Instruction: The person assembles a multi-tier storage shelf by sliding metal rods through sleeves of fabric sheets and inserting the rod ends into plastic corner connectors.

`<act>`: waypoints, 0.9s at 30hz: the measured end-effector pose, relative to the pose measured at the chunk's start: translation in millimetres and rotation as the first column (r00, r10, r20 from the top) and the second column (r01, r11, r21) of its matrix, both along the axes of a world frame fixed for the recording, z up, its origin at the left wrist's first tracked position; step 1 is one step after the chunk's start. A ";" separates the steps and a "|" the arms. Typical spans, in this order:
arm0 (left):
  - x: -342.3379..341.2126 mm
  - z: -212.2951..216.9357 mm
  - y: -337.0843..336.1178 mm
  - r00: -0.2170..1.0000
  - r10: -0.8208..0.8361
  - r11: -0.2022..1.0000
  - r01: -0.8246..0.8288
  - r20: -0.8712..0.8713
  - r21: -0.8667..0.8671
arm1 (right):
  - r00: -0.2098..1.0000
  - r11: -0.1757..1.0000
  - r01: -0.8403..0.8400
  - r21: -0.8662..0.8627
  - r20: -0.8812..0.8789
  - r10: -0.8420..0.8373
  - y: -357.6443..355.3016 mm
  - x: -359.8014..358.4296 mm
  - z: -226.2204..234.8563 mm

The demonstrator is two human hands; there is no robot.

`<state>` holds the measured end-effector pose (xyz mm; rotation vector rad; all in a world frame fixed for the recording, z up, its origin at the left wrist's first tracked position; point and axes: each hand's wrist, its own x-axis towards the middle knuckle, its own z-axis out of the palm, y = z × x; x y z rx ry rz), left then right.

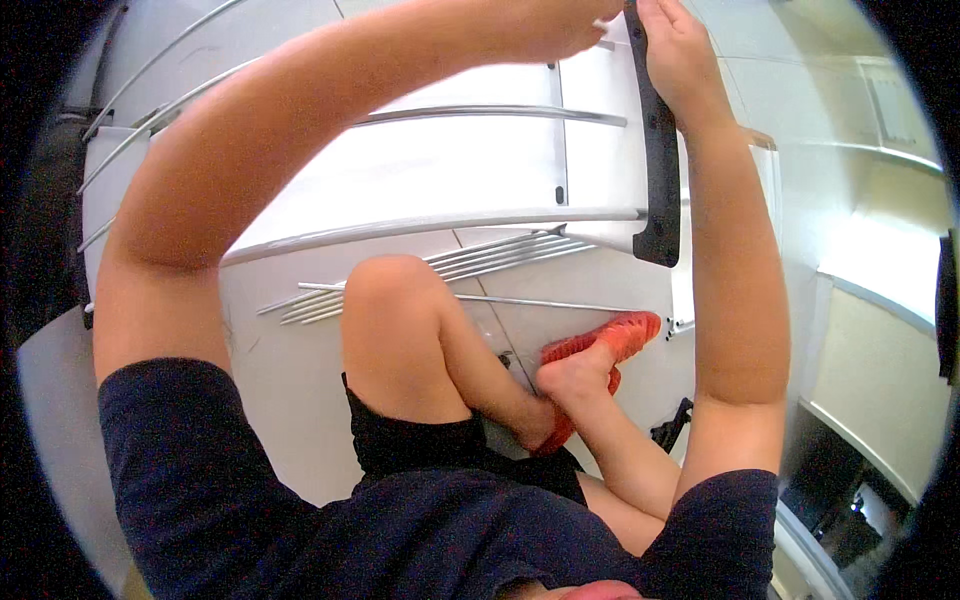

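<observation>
Right hand (688,68), fingers bent, grips the black end bar (658,160) at the far right of the floor (290,430); the left hand (565,28) is cropped, its grip unclear. One rail (440,221) meets the bar, another (490,113) stops short: joining looks partial, loose rods (490,262) unfitted.

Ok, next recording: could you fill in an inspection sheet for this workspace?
Surface: pale tiled floor.
Things in hand: black end bar, with silver rails running toward it and a white panel behind them.
Clutter: loose metal rods lying roughly side by side on the floor; a small black object by the person's leg, kind unclear.
Hands: right hand against the bar's upper part; left hand close to its other side. Both cut by the upper edge, grip unclear.
Cables: nothing seen.
Surroundings: red shoes on the feet; pale wall at right.
</observation>
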<state>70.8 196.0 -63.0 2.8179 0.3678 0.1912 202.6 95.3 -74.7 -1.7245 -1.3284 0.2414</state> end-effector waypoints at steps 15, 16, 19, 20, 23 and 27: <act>-2.5 -5.2 17.9 0.992 -0.064 0.950 0.093 0.105 -0.299 | 0.987 0.992 0.047 -0.115 -0.146 -0.063 0.6 6.6 -1.6; -2.4 0.6 16.9 0.998 -0.046 0.937 0.061 0.050 -0.343 | 0.987 0.994 0.046 -0.096 -0.149 -0.060 0.3 6.4 -2.0; -13.4 15.2 15.3 0.984 -0.109 0.921 0.154 0.142 -0.359 | 0.984 0.998 0.035 -0.055 -0.174 -0.044 4.2 3.4 -4.4; -13.5 20.8 14.4 0.990 -0.100 0.926 0.129 0.098 -0.354 | 0.981 0.998 0.026 -0.054 -0.190 -0.035 5.7 2.3 -5.0; -10.1 25.4 12.8 0.996 -0.087 0.944 0.094 0.036 -0.316 | 0.976 0.998 0.002 -0.056 -0.216 -0.014 6.1 0.4 -4.3; -12.1 20.5 13.8 0.992 -0.087 0.954 0.110 0.092 -0.278 | 0.973 0.999 -0.028 -0.039 -0.229 0.019 7.7 1.0 -4.7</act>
